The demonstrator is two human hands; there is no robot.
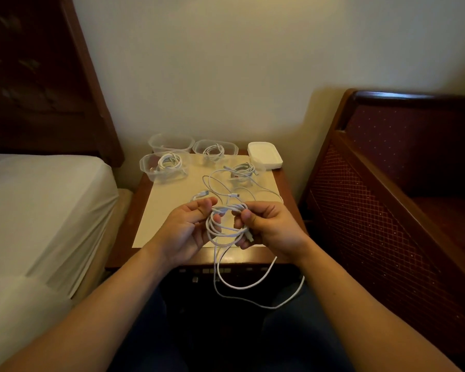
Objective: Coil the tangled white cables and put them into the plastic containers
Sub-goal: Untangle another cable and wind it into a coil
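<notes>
- A partly coiled white cable (227, 224) is held above the near edge of the small wooden table (124, 224), its loops bunched between both hands and its loose tail hanging down past the table front in two long curves.
- The right hand (269, 229) has its fingers curled round the right side of the coil, thumb pressed on top of the bundle.
- The left hand (188, 226) is palm-up with loosely bent fingers; its fingertips pinch the strands at the top of the coil.
- Another loose cable (218, 183) sprawls on the white mat (167, 210) just beyond the hands.
- Farther back stand clear plastic containers: the far-left one (171, 143) looks empty, while the near-left one (163, 167), the middle one (215, 150) and the right one (243, 171) each hold a coiled cable.
- A white lid (265, 154) lies at the far right corner.
</notes>
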